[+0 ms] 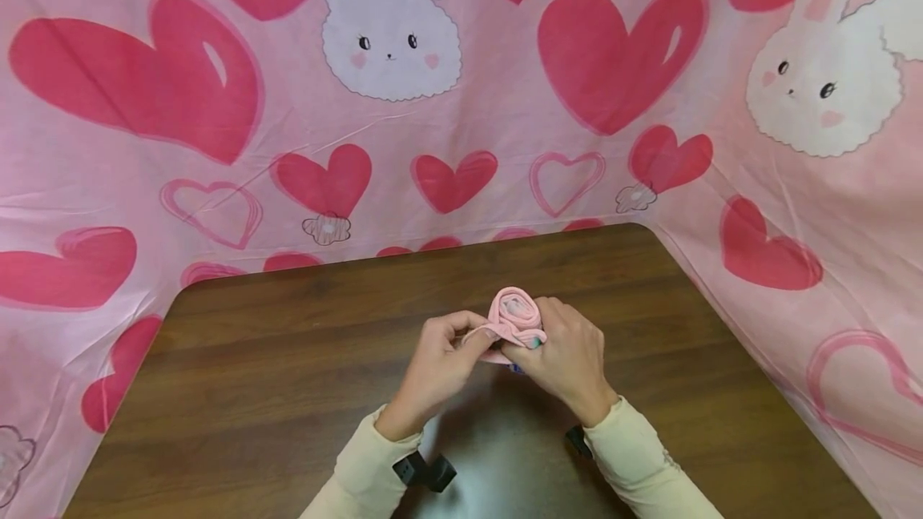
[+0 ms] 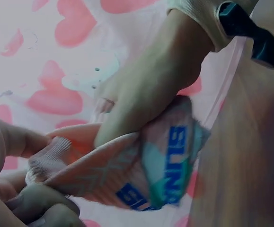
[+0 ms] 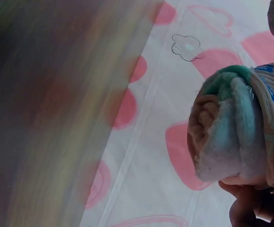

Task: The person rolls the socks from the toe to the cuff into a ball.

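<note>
a rolled bundle of pink knit fabric, probably socks, is held up over the counter, in front of the person and between two bare hands. from the head view its coiled end faces up toward the camera, so its long axis seems to run roughly along the line of sight, with blue block letters showing lower down. the right wrist view shows the other end: pale, fluffy layers folded inside a green and pink outer layer.

the key relation is at the near side of the roll, where a loose edge is stretched open between the hands. the left hand has its thumb and fingers pinching that edge from the left. the right hand is nearer the body of the roll: its fingers curl round the right side, and in the left wrist view its thumb reaches into the opening. that thumb is the main thing in the way of the edge closing over the roll.

farther out, cream sleeves cover both forearms, each with a black wrist device. behind the brown wood-look counter hangs pink cloth printed with red hearts and white rabbits.
</note>
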Demonstrator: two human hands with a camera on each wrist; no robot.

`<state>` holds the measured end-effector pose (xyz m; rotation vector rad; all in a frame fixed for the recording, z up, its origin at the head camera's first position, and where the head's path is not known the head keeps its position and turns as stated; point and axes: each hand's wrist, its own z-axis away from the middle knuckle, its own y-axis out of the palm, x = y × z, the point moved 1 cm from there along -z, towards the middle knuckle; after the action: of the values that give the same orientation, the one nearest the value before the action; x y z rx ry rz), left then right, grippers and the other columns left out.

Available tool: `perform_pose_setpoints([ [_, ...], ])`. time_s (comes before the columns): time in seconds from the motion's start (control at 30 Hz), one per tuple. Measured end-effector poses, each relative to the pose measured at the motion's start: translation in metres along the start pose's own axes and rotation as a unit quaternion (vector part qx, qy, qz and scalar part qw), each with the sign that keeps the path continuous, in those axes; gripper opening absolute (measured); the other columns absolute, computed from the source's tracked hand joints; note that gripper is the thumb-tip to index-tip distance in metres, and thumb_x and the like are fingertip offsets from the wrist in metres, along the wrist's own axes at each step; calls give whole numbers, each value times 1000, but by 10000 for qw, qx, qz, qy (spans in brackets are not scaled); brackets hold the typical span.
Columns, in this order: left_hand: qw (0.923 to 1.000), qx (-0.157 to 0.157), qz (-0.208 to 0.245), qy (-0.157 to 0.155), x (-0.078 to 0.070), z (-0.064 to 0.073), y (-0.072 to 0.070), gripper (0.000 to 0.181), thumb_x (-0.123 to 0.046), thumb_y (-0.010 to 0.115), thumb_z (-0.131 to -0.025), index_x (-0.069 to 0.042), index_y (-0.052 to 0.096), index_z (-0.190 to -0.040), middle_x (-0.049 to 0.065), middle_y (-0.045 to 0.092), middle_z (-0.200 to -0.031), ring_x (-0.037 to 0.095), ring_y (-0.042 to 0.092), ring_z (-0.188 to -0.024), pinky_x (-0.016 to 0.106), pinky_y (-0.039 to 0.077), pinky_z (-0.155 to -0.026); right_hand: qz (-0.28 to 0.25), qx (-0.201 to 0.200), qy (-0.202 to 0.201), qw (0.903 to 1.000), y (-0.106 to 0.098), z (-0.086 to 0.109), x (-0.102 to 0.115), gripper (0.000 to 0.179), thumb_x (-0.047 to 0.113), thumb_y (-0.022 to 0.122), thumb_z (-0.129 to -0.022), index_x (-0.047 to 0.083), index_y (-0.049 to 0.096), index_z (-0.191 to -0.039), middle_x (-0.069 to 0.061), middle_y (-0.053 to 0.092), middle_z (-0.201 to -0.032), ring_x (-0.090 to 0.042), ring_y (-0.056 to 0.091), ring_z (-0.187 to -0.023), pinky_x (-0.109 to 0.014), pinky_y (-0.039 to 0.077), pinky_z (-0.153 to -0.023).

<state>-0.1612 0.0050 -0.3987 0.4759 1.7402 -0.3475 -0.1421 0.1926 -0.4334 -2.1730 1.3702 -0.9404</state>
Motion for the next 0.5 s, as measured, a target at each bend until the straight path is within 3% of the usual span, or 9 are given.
perform_pose_setpoints([
  [0.2, 9962, 273, -823, 109, -9, 4, -3, 13, -7, 64, -98, 2, 74, -97, 12, 73, -89, 23, 69, -76, 20, 45, -55, -243, 220, 169, 9993, 0, 0, -2, 51, 48, 85, -67, 10, 57, -83, 1, 51, -70, -14, 42, -50, -32, 39, -43],
  [0.27, 9938, 287, -1041, 270, -11, 5, -4, 12, -8, 65, -98, 0, 74, -97, 10, 73, -87, 19, 68, -74, 20, 42, -54, -308, 233, 194, 9991, 0, 0, -3, 49, 46, 86, -67, 9, 58, -84, 1, 51, -70, -14, 43, -51, -33, 41, -44],
  [0.33, 9875, 226, -1425, 634, -12, 6, -4, 11, -10, 66, -98, -3, 74, -95, 5, 72, -82, 14, 64, -67, 20, 41, -52, -349, 264, 206, 9988, 0, 0, -4, 48, 44, 87, -68, 9, 59, -85, 1, 52, -71, -15, 44, -52, -33, 42, -45],
  [0.37, 9812, 173, -1703, 896, -12, 6, -4, 10, -11, 66, -98, -4, 74, -94, 3, 71, -80, 10, 61, -64, 20, 41, -51, -362, 287, 212, 9987, 0, 0, -4, 48, 44, 87, -67, 10, 59, -85, 1, 52, -71, -15, 44, -52, -33, 42, -45],
  [0.43, 9604, 24, -2365, 1475, -11, 6, -3, 9, -12, 67, -97, -8, 73, -93, -4, 67, -74, 5, 55, -59, 20, 42, -51, -373, 331, 220, 9985, 0, 0, -4, 48, 43, 88, -67, 10, 59, -85, 1, 52, -72, -15, 45, -53, -33, 43, -46],
  [0.5, 9295, -155, -3060, 2051, -10, 6, -3, 7, -14, 68, -97, -11, 73, -92, -9, 63, -72, 2, 49, -58, 21, 43, -52, -379, 363, 220, 9984, -1, 1, -3, 47, 41, 89, -66, 11, 58, -85, 1, 52, -72, -15, 44, -54, -33, 42, -46],
])
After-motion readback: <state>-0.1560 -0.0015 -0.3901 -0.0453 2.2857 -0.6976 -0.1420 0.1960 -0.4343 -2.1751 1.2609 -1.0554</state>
